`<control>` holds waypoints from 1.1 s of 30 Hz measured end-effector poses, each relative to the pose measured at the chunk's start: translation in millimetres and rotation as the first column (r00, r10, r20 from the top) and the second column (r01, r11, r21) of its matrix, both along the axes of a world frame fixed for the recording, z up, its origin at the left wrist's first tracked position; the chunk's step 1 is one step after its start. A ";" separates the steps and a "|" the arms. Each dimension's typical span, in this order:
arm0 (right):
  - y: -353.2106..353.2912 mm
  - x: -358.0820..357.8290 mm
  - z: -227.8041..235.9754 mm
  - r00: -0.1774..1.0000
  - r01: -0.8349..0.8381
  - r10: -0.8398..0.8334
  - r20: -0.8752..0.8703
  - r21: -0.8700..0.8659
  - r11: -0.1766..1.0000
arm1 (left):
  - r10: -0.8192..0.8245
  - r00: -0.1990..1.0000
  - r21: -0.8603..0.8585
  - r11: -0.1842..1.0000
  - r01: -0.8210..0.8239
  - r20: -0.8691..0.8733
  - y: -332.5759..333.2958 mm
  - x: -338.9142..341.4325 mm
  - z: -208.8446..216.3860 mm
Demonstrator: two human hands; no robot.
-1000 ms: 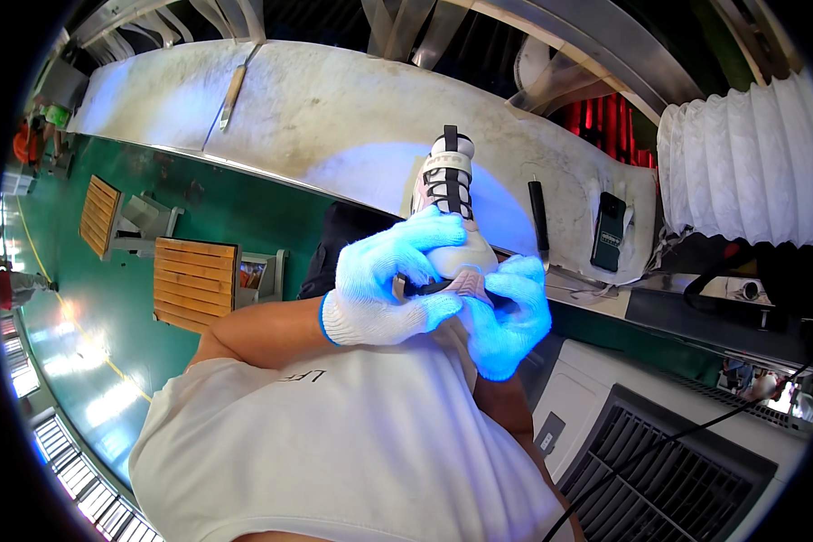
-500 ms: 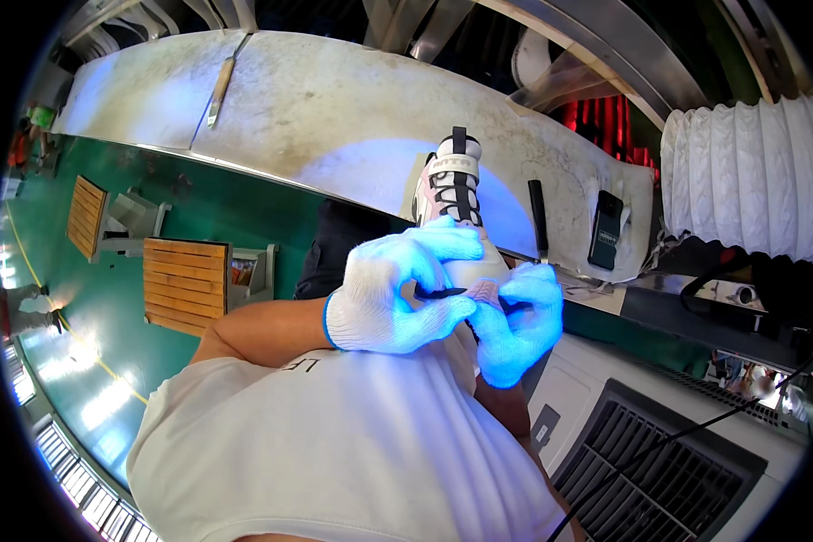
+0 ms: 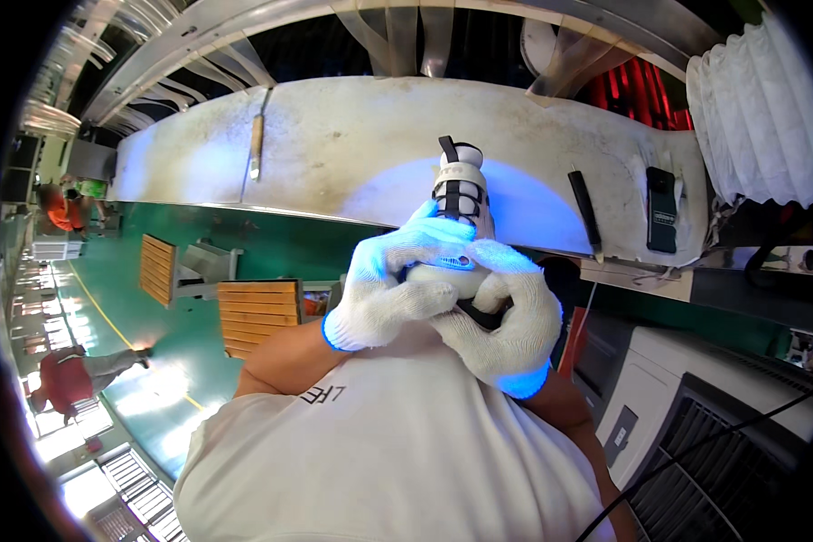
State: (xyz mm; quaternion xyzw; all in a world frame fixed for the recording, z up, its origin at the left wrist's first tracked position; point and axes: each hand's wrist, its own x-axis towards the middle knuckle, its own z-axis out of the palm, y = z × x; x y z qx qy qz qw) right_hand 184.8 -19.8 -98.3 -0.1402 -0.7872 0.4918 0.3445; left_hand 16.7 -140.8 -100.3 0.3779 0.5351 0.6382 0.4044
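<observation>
Both my hands wear white knitted gloves, tinted blue by the light, and are closed around the toe end of a sneaker in front of my chest. The sneaker (image 3: 462, 193) is white with black straps and a dark pull loop; its heel end points away from me, over the bench edge. My left hand (image 3: 393, 280) wraps the toe's left side, fingers lying over the upper. On the right side, the curled fingers of my right hand (image 3: 512, 316) meet it close to the left fingertips. A dark part shows within the right hand's curl; I cannot make out what it is.
The pale workbench (image 3: 352, 126) carries a wooden-handled blade (image 3: 256, 149), a black slim tool (image 3: 584, 212) and a phone (image 3: 661, 212). A white ribbed duct (image 3: 763, 117) stands right. Slatted wooden tops (image 3: 260, 314) and a person in red (image 3: 66, 384) are at left.
The view has shifted, so the bench sits lower in it. My right hand has turned and curled around the toe end; the pinkish piece at its fingertips is out of sight.
</observation>
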 end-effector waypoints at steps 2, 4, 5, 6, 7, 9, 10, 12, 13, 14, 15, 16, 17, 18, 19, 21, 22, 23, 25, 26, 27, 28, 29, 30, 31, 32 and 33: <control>3.0 -7.3 3.2 1.000 -0.006 0.006 0.012 -0.004 1.000 | -0.005 0.998 0.027 1.000 0.007 -0.056 3.6 -6.8 0.4; 10.8 -11.6 7.7 0.999 -0.031 0.032 -0.021 0.053 0.998 | -0.008 1.000 0.026 1.000 0.009 -0.029 3.3 -9.5 0.2; 12.0 -13.5 9.0 0.998 -0.021 0.026 -0.053 0.086 0.996 | -0.011 1.000 0.024 1.000 0.012 -0.015 4.4 -11.0 4.4; 11.4 -14.0 6.7 0.997 -0.004 0.013 -0.076 0.115 0.993 | -0.025 0.984 0.045 0.998 0.033 -0.177 7.0 -11.9 9.0; 9.4 -14.3 0.1 0.995 0.026 -0.013 -0.101 0.123 0.992 | -0.038 0.978 0.040 0.998 0.048 -0.206 8.6 -14.9 7.1; 11.0 -12.9 -4.6 0.994 0.061 -0.050 -0.094 0.115 0.992 | -0.054 0.966 0.033 0.997 0.064 -0.251 10.0 -19.3 -1.7; 15.5 -10.0 -0.7 0.997 0.059 -0.054 -0.055 0.099 0.993 | -0.033 0.959 0.022 0.999 0.041 -0.282 12.5 -18.5 -1.3; 21.9 -10.3 -2.5 0.996 0.080 -0.074 -0.057 0.094 0.992 | -0.024 0.952 -0.029 0.999 0.016 -0.305 16.5 -16.1 5.0; 24.6 -11.6 -4.2 0.993 0.091 -0.085 -0.078 0.084 0.992 | -0.021 0.947 -0.053 0.999 0.004 -0.320 19.6 -16.1 8.3; 27.3 -12.9 -5.2 0.990 0.103 -0.095 -0.100 0.073 0.992 | -0.024 0.938 -0.042 0.999 0.011 -0.345 22.7 -17.5 9.5; 28.8 -13.6 -7.8 0.987 0.115 -0.108 -0.117 0.059 0.992 | -0.030 0.930 -0.035 0.999 0.019 -0.366 24.5 -19.5 7.8; 31.5 -14.3 -10.4 0.987 0.113 -0.108 -0.116 0.043 0.993 | -0.037 0.921 -0.029 0.999 0.027 -0.388 26.9 -21.3 7.4; 34.8 -14.9 -13.1 0.988 0.111 -0.107 -0.115 0.028 0.993 | -0.044 0.925 -0.034 0.999 0.034 -0.376 30.1 -22.1 9.4; 36.6 -15.0 -15.7 0.988 0.106 -0.104 -0.111 0.012 0.994 | -0.049 0.931 -0.040 0.999 0.037 -0.362 32.5 -21.2 11.6; 37.1 -15.9 -18.9 0.987 0.113 -0.111 -0.112 0.007 0.994 | -0.054 0.936 -0.046 0.998 0.040 -0.348 34.6 -21.1 13.1; 37.2 -17.3 -25.0 0.986 0.125 -0.124 -0.114 -0.002 0.992 | -0.057 0.928 -0.038 0.998 0.046 -0.369 37.0 -24.2 11.9; 37.4 -17.1 -25.6 0.987 0.125 -0.125 -0.097 -0.008 0.992 | -0.057 0.923 -0.034 0.998 0.047 -0.380 37.9 -25.1 11.6; 37.6 -16.8 -25.5 0.989 0.125 -0.125 -0.080 -0.013 0.992 | -0.058 0.925 -0.052 0.998 0.042 -0.375 38.4 -25.1 12.3; 39.6 -18.3 -26.7 0.989 0.132 -0.132 -0.067 -0.007 0.991 | -0.054 0.928 -0.073 0.997 0.029 -0.369 40.6 -25.6 13.6; 40.4 -20.1 -28.8 0.988 0.139 -0.138 -0.068 -0.001 0.990 | -0.087 0.915 -0.063 0.996 0.068 -0.395 40.8 -28.8 13.3; 41.6 -22.6 -30.0 0.987 0.143 -0.142 -0.074 0.009 0.990 | -0.115 0.898 -0.050 0.993 0.104 -0.424 40.9 -34.8 13.5; 42.0 -24.7 -32.3 0.986 0.139 -0.137 -0.093 0.012 0.990 | -0.142 0.880 -0.039 0.989 0.139 -0.453 41.0 -39.2 13.6; 42.1 -26.7 -35.7 0.985 0.134 -0.131 -0.112 0.015 0.991 | -0.153 0.885 -0.033 0.987 0.155 -0.439 41.6 -41.0 13.3; 41.8 -28.4 -38.2 0.984 0.126 -0.122 -0.130 0.018 0.992 | -0.162 0.891 -0.027 0.986 0.166 -0.424 41.5 -41.6 12.9; 41.5 -29.5 -39.4 0.986 0.109 -0.108 -0.125 0.004 0.994 | -0.170 0.896 -0.020 0.984 0.177 -0.410 40.0 -41.4 13.8; 40.9 -30.5 -40.1 0.988 0.093 -0.093 -0.119 -0.010 0.996 | -0.164 0.909 -0.068 0.987 0.149 -0.384 37.7 -40.0 17.7; 41.1 -31.7 -40.6 0.990 0.082 -0.084 -0.113 -0.020 0.996 | -0.159 0.921 -0.113 0.986 0.127 -0.357 37.7 -38.2 23.9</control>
